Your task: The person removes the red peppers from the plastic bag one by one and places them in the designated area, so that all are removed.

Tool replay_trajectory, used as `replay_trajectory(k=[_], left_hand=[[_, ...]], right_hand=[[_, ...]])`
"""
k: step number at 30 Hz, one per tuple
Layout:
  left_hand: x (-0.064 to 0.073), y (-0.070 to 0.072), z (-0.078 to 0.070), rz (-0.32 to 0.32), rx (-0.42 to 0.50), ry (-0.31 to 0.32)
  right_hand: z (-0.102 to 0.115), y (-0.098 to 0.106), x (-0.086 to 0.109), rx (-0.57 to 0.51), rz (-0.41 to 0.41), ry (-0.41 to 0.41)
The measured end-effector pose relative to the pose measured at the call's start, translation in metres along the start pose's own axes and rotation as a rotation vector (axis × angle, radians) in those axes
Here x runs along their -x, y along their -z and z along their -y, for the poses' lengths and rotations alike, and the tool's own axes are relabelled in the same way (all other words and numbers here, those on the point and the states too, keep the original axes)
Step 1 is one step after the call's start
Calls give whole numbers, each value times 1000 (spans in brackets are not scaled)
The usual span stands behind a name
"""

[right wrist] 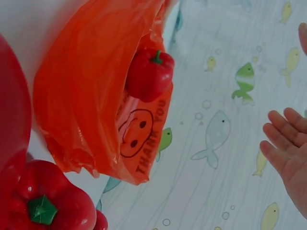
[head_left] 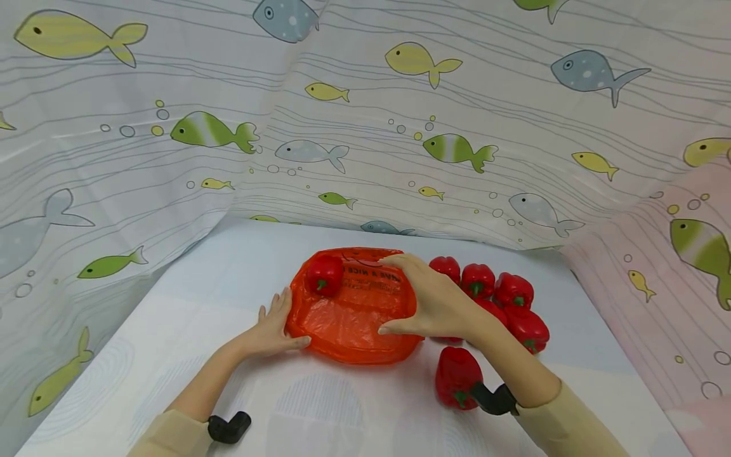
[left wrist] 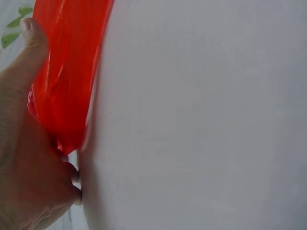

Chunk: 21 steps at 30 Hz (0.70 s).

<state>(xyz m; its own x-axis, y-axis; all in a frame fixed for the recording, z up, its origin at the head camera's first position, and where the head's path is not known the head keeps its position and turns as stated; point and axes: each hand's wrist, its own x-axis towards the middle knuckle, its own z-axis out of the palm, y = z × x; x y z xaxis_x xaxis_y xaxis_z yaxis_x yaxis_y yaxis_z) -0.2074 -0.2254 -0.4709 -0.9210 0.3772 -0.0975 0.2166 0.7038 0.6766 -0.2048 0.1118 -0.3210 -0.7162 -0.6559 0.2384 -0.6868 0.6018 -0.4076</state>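
An orange-red plastic bag point(head_left: 348, 320) lies wide-mouthed on the table, with printed lettering and a smiley on its inner side. One red bell pepper point(head_left: 324, 275) is inside, near the bag's far left; it also shows in the bag's mouth in the right wrist view point(right wrist: 149, 74). My left hand point(head_left: 273, 330) rests against the bag's left side, fingers spread and thumb by the near rim. In the left wrist view, the left thumb point(left wrist: 32, 43) lies along the red plastic. Over the bag's right side is my right hand point(head_left: 431, 301), its thumb and fingers apart with nothing between them.
Several red bell peppers point(head_left: 514, 291) are grouped to the right of the bag, partly behind the right forearm. Another red bell pepper point(head_left: 459, 377) lies nearer, by the right wrist's black mount point(head_left: 495, 400). A fish-printed sheet point(head_left: 365, 127) hangs behind the white table point(head_left: 228, 273).
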Motion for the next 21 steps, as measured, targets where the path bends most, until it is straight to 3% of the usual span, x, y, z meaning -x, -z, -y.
replay_trajectory(k=[9,21], left_hand=[[4,0,-3,4,9,7],[10,-4,-10,-5,5,21]], right_hand=[[3,-5,-12,-17,13,104],[11,-6,-21,-46,52,115]])
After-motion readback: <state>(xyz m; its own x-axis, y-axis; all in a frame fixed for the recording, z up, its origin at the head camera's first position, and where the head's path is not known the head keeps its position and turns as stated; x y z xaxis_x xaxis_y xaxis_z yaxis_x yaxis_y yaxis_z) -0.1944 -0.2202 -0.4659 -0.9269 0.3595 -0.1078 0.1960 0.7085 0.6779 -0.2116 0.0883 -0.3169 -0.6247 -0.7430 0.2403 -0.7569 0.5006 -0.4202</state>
